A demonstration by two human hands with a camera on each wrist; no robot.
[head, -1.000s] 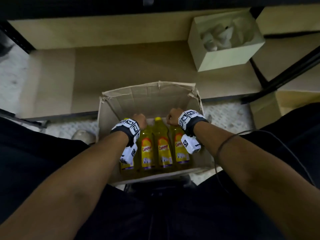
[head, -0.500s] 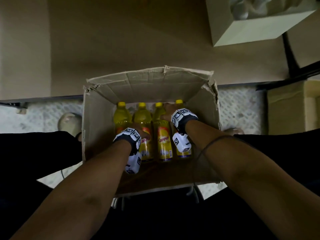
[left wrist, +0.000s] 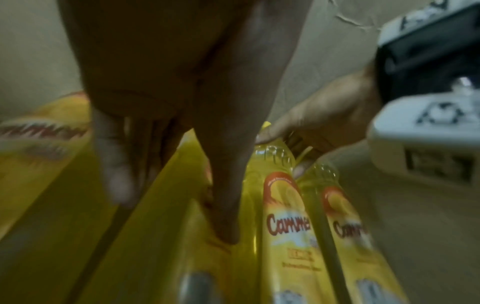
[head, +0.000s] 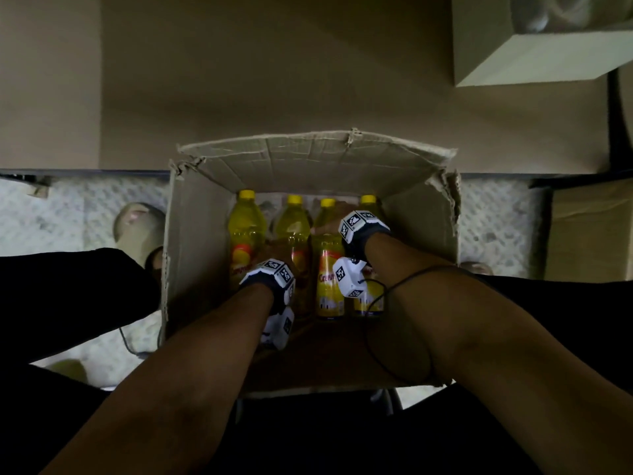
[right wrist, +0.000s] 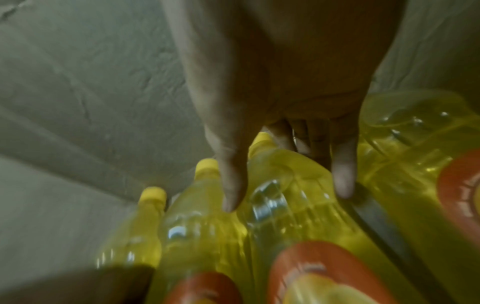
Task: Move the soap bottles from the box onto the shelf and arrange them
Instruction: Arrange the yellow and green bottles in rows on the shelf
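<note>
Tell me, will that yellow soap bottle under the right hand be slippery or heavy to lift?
Probably heavy for its size: the soap bottle looks full of yellow liquid nearly to its cap. Its clear plastic looks smooth and glossy, so it may be a bit slippery, though the ribbed shoulder by the right hand should help. Lying on its round side in the box, it could roll once freed.

- Four yellow soap bottles lie packed side by side in the cardboard box, caps toward its far wall, leaving narrow gaps between their shoulders.
- The box's torn right wall hems in the right hand; the left hand lies over the middle bottles.
- Behind the box, the shelf board lies open, save a pale carton at right.
</note>
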